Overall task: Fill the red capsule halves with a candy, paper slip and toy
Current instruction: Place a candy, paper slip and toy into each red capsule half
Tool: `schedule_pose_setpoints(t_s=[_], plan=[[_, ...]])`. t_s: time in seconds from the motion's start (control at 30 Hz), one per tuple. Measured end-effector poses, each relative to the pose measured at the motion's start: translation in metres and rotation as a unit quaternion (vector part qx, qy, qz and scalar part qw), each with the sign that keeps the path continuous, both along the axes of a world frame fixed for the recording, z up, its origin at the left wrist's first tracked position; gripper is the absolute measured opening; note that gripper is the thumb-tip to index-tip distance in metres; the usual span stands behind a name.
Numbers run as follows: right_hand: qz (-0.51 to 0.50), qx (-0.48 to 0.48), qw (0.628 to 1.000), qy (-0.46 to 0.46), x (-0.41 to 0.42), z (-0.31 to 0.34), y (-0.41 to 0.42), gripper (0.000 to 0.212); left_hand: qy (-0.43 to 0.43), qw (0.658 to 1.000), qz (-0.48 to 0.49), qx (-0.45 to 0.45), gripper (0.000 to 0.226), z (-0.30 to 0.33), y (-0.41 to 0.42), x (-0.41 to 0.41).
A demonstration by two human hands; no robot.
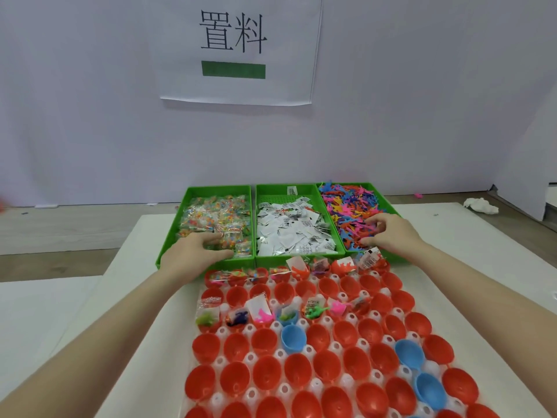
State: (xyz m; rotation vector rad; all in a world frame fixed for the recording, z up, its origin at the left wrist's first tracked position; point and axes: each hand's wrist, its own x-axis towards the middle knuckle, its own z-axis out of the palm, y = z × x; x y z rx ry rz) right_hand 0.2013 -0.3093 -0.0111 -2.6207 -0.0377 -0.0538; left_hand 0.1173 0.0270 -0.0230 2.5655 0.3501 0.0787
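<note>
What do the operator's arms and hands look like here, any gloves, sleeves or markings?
Both the left hand and right hand are bare: no gloves, rings or watch visible. Both forearms are uncovered for all their visible length; no sleeve, cable or marking shows.

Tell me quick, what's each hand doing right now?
Left hand: in the candy bin, fingers curled on candy packets.
Right hand: fingers curled in the toys; grasp unclear.

A pale wall [90, 101] is seen beyond the hands, with a white sheet [238, 46] hung on it, printed with black characters and a green bar. A wooden floor [60, 233] is seen below. White crumpled paper [481, 205] is seen far right.
</note>
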Motion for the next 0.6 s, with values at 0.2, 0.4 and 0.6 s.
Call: schedule_pose_setpoints(t_s=[0.2, 0.4, 0.6], plan=[[-0.004, 0.060, 0.994, -0.096, -0.002, 0.007, 0.003, 0.016, -0.027, 0.995, 0.049, -0.077, 0.027, -0.002, 0.000, 0.004], [-0.030, 0.024, 0.991, -0.131, -0.006, 0.016, 0.005, 0.018, 0.015, 0.997, 0.040, -0.071, 0.025, 0.000, -0.002, 0.007], [-0.051, 0.027, 0.991, -0.119, -0.008, 0.015, 0.004, 0.021, 0.053, 0.992, 0.029, -0.111, 0.056, 0.001, 0.001, 0.009]])
